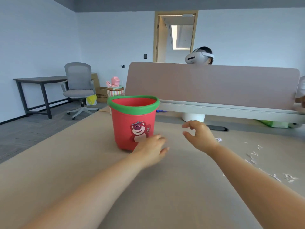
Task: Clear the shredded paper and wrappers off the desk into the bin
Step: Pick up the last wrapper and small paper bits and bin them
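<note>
A red bin (132, 119) with a green rim and a pink bear picture stands upright on the tan desk (82, 162), left of centre. My left hand (151, 150) reaches toward the bin's lower right side, fingers spread, holding nothing. Over the desk to the right of the bin hovers my right hand (200, 136), fingers curled apart and empty. White shredded paper scraps (254, 156) lie scattered on the desk at the right, with more scraps (288, 177) nearer the right edge. A small purple-white wrapper piece (219, 139) peeks out just behind my right wrist.
A pink divider panel (212, 85) runs across the desk's far side, a person in a white headset (198, 57) behind it. A black cable slot (217, 128) sits near the divider. Off the desk's left are a grey office chair (79, 86) and a dark table (39, 80).
</note>
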Available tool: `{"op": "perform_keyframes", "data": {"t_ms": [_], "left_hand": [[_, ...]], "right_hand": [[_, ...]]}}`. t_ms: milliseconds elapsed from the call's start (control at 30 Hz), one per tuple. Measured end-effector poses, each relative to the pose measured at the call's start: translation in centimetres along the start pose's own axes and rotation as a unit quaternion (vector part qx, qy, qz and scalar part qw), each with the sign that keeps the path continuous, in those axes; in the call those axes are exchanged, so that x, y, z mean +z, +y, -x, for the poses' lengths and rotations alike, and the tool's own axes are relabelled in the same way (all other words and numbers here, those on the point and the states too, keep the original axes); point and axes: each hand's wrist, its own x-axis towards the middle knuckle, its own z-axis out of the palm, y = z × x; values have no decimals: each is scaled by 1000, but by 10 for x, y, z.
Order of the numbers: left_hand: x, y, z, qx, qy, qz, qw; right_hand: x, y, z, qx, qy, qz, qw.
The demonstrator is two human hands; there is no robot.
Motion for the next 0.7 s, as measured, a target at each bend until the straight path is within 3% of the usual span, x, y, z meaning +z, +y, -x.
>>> {"op": "perform_keyframes", "data": {"t_ms": [67,133,233,467,600,700], "left_hand": [[27,2,4,-96,-177,-15,980],[39,3,3,-141,-226,-25,964],[43,16,-6,-151,-229,-14,962],[66,100,-41,-12,-222,24,975],[81,156,-61,39,-234,35,971],[90,194,-74,66,-245,49,966]], "right_hand": [[2,20,21,20,-33,29,999],[1,34,36,34,-51,47,997],[-5,48,52,55,-64,54,995],[-50,89,91,108,-49,85,989],[-95,126,130,183,5,128,975],[-127,157,162,280,27,199,939]]}}
